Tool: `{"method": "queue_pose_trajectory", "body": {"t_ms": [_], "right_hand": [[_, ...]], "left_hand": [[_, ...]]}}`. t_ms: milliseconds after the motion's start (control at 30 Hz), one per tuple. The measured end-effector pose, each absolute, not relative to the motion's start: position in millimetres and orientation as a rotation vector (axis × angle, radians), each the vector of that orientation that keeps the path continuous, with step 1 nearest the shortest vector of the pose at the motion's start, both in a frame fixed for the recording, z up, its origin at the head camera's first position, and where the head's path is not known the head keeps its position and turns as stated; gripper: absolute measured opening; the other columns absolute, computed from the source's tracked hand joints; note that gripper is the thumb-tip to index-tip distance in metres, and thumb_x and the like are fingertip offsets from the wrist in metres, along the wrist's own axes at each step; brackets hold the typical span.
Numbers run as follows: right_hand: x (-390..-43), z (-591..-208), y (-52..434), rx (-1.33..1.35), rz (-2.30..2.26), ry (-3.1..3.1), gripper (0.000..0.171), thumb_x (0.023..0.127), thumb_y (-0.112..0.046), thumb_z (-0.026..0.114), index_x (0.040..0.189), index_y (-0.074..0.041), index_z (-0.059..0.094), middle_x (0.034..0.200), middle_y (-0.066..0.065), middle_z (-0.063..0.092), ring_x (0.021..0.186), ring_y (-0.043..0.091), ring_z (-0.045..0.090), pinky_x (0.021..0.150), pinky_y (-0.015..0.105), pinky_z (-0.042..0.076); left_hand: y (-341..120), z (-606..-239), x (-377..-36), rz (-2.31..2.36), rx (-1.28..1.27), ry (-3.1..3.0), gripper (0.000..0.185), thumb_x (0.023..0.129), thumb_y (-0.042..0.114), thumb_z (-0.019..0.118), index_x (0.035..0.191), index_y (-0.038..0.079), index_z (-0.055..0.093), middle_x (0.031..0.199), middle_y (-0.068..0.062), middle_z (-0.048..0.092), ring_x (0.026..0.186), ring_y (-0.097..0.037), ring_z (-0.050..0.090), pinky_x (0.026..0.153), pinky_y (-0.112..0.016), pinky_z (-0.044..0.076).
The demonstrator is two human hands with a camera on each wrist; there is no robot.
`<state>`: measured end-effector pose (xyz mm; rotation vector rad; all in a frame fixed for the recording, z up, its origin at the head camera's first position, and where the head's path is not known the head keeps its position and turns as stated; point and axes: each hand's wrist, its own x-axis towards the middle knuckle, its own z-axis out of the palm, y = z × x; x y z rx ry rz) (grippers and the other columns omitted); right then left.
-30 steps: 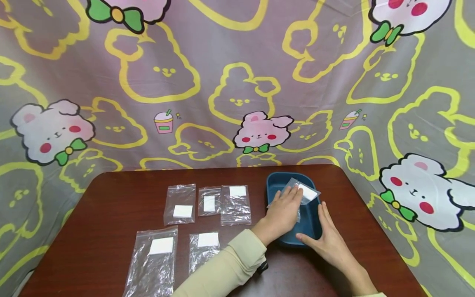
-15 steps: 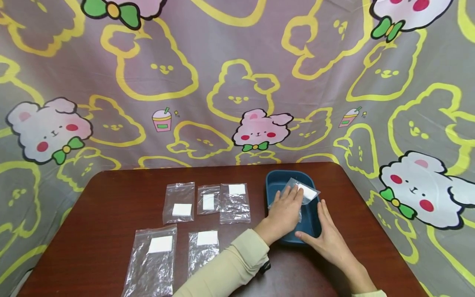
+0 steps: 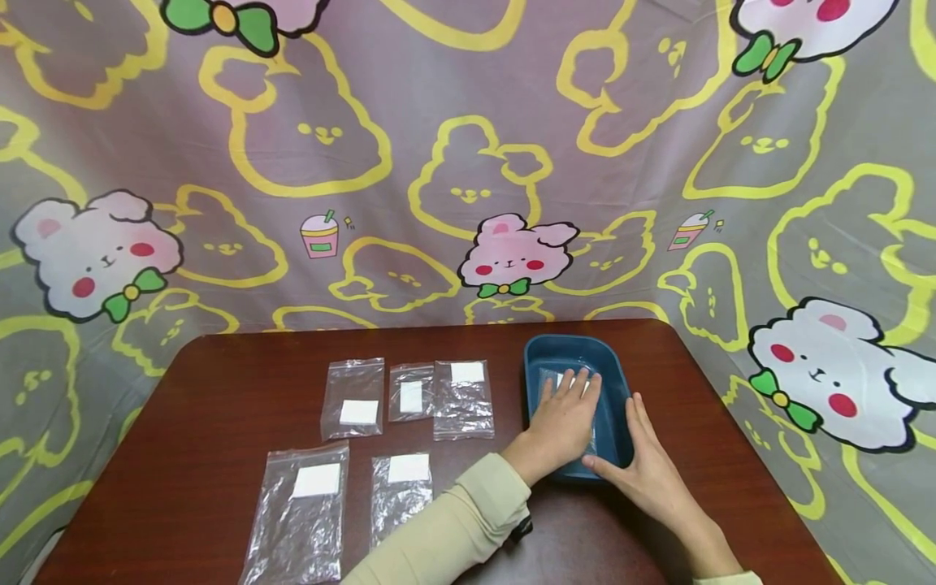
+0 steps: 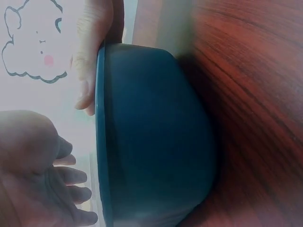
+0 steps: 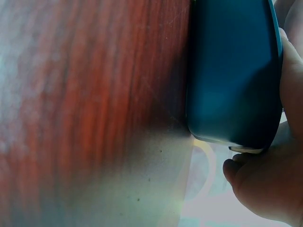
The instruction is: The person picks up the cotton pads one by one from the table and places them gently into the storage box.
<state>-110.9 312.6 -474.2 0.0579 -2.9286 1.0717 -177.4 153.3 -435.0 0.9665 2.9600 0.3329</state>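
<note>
A blue rectangular plastic bin (image 3: 611,431) stands at the right of the table. My left hand (image 3: 563,414) reaches into it with fingers straight and spread, lying over clear zip bags. A white label (image 3: 560,379) peeks out past its fingertips; the palm hides most of the rest. At the bin's near right corner, my right hand (image 3: 651,463) holds the bin, its thumb at the near rim and its fingers along the right wall. The left wrist view shows the bin's side (image 4: 156,132) with both hands at its rim; the right wrist view shows its near wall (image 5: 232,71).
Several clear zip bags with white labels lie flat left of the bin: a large bag (image 3: 292,520), a smaller bag (image 3: 391,508) beside it, and a back row with a bag (image 3: 354,382), a little bag (image 3: 411,414) and another bag (image 3: 464,410). Patterned cloth (image 3: 468,268) surrounds the brown table (image 3: 183,455).
The labelled zip bag that stuck out toward the right rim no longer shows there; a label now lies low under the left fingertips. Both hands stay nearly in place.
</note>
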Motion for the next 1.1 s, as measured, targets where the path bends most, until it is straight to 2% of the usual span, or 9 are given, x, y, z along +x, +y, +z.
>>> {"method": "queue_pose_trajectory", "body": {"t_ms": [233, 567, 833, 1100], "right_hand": [[-111.5, -475.4, 311.6, 0.062, 1.067, -2.927, 0.123, 0.083, -0.053, 0.078, 0.159, 0.002, -0.001, 0.166, 0.021, -0.009, 0.149, 0.048, 0.010, 0.108, 0.072, 0.025], [-111.2, -475.0, 311.6, 0.046, 1.063, -2.928, 0.124, 0.082, -0.052, 0.080, 0.159, 0.002, -0.002, 0.166, 0.020, -0.010, 0.149, 0.048, 0.009, 0.109, 0.072, 0.024], [-110.5, -473.6, 312.0, 0.012, 1.020, -2.947, 0.125, 0.082, -0.052, 0.080, 0.159, 0.003, -0.001, 0.166, 0.022, -0.009, 0.148, 0.051, 0.010, 0.107, 0.074, 0.025], [-111.6, -474.2, 310.8, -0.009, 1.022, -2.963, 0.127, 0.081, -0.054, 0.080, 0.159, 0.002, -0.002, 0.166, 0.023, -0.009, 0.148, 0.051, 0.011, 0.107, 0.074, 0.025]], "left_hand": [[146.6, -435.5, -176.9, 0.335, 0.961, 2.950, 0.067, 0.099, 0.025, 0.064, 0.158, 0.017, 0.033, 0.162, -0.004, 0.032, 0.150, -0.023, 0.026, 0.120, -0.048, 0.025], [121.6, -432.6, -175.6, 0.319, 1.002, 2.978, 0.067, 0.099, 0.019, 0.062, 0.159, 0.015, 0.031, 0.162, -0.007, 0.031, 0.150, -0.024, 0.026, 0.120, -0.048, 0.026], [90.1, -437.9, -172.6, 0.466, 0.951, 2.981, 0.057, 0.106, 0.016, 0.048, 0.159, 0.013, 0.030, 0.164, -0.008, 0.027, 0.151, -0.026, 0.022, 0.120, -0.050, 0.023], [46.1, -445.9, -165.2, 0.582, 0.930, 3.092, 0.049, 0.107, 0.020, 0.046, 0.154, 0.008, 0.040, 0.158, -0.015, 0.038, 0.146, -0.032, 0.033, 0.117, -0.056, 0.029]]}}
